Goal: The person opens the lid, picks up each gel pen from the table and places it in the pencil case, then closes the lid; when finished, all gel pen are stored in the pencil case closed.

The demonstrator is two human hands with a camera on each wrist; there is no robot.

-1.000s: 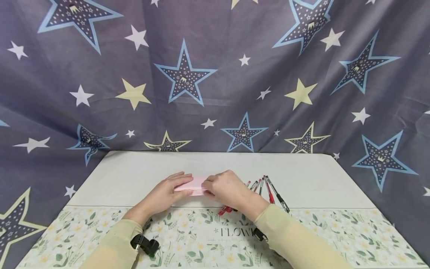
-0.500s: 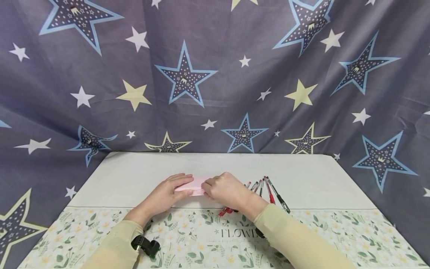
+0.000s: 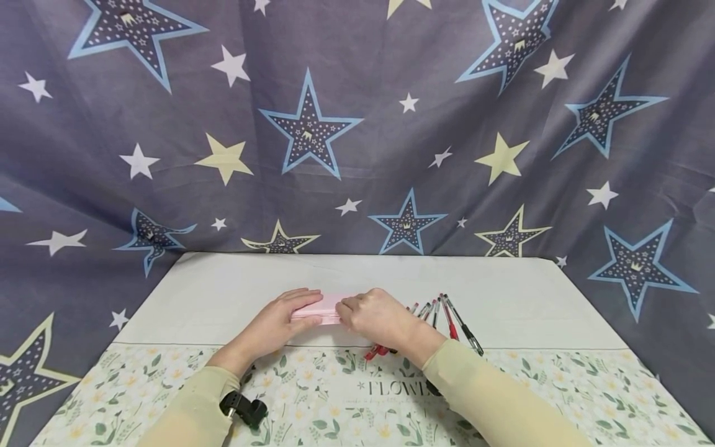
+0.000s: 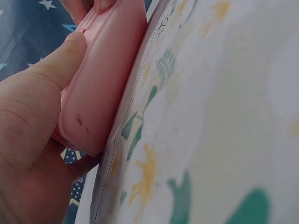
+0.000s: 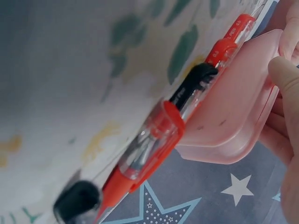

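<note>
Head view: I have the pink plastic case [image 3: 331,304] at lower centre, the left hand [image 3: 270,326] holding its left end, the right hand [image 3: 380,320] pinching its right. Both have barely shifted since half a second ago, so I'd judge little progress. Left wrist: upper left, a thumb presses the case; I can't tell whether it has parted. Right wrist: pens [image 5: 149,149] cross mid-frame, the case beyond them.

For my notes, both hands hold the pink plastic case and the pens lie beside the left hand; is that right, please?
Not quite: the head view shows the pens beside the right hand, not the left hand; both hold the pink plastic case.
</note>
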